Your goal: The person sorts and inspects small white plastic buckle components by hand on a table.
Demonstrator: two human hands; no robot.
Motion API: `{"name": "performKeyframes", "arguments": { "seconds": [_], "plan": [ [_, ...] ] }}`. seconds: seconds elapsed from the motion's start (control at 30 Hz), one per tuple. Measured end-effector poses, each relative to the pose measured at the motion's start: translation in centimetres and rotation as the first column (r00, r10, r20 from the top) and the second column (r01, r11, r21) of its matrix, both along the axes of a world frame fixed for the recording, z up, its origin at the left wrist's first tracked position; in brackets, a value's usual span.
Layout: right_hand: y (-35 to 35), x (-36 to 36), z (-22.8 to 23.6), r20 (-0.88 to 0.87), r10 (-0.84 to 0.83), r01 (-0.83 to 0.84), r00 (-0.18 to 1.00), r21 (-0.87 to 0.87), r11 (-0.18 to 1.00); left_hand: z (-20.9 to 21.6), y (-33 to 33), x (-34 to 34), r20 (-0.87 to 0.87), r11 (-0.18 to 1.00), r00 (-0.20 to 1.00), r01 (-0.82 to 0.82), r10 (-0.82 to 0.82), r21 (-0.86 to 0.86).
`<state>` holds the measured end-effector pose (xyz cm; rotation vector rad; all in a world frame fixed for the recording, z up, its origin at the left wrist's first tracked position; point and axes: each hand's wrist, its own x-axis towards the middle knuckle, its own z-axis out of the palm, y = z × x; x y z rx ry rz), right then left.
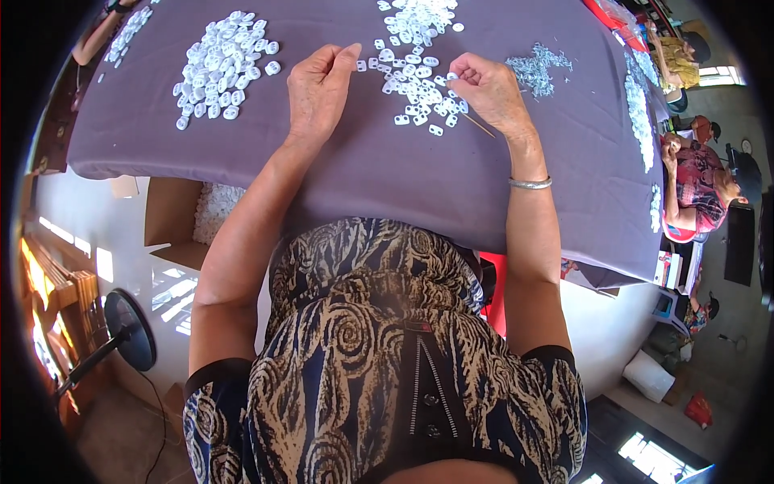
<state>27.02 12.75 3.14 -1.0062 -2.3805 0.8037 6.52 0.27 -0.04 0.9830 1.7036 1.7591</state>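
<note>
My left hand (321,90) is held above the purple-grey tablecloth with thumb and forefinger pinched together; what they hold, if anything, is too small to make out. To its right, my right hand (488,90) pinches a small white plastic piece (452,77) between thumb and fingers. Between and below the hands lies a loose spread of small white two-holed pieces (421,95). Beside my right hand a thin wooden stick (479,126) slants toward me; whether the hand touches it I cannot tell. A scatter of tiny silvery metal parts (540,69) lies right of that hand.
A heap of white pieces (219,66) sits at the left, another heap (421,18) at the far middle. An open cardboard box (171,211) with white pieces stands below the table's left edge. A black fan (131,329) is at lower left. Other people sit along the right.
</note>
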Motion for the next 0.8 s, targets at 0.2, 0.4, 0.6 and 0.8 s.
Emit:
{"name": "performKeyframes", "arguments": {
  "seconds": [0.2, 0.4, 0.6, 0.8],
  "plan": [
    [0.2, 0.2, 0.0, -0.156, 0.018, -0.037, 0.988, -0.122, 0.992, -0.1, 0.0, 0.0, -0.007, 1.0, 1.0, -0.001, 0.001, -0.001],
    [0.9, 0.2, -1.2, -0.048, 0.013, 0.006, 0.999, 0.372, 0.928, -0.1, 0.1, 0.0, -0.019, 1.0, 1.0, 0.005, -0.005, 0.001],
    [0.0, -0.4, -0.4, -0.009, 0.006, -0.004, 1.0, 0.241, 0.971, 0.1, 0.1, 0.1, -0.016, 1.0, 1.0, 0.005, -0.005, 0.002],
    [0.0, -0.8, -1.1, 0.028, 0.086, -0.091, 0.996, 0.265, 0.96, -0.2, 0.2, -0.2, -0.056, 0.999, 0.998, 0.014, -0.016, -0.032]
  ]
}}
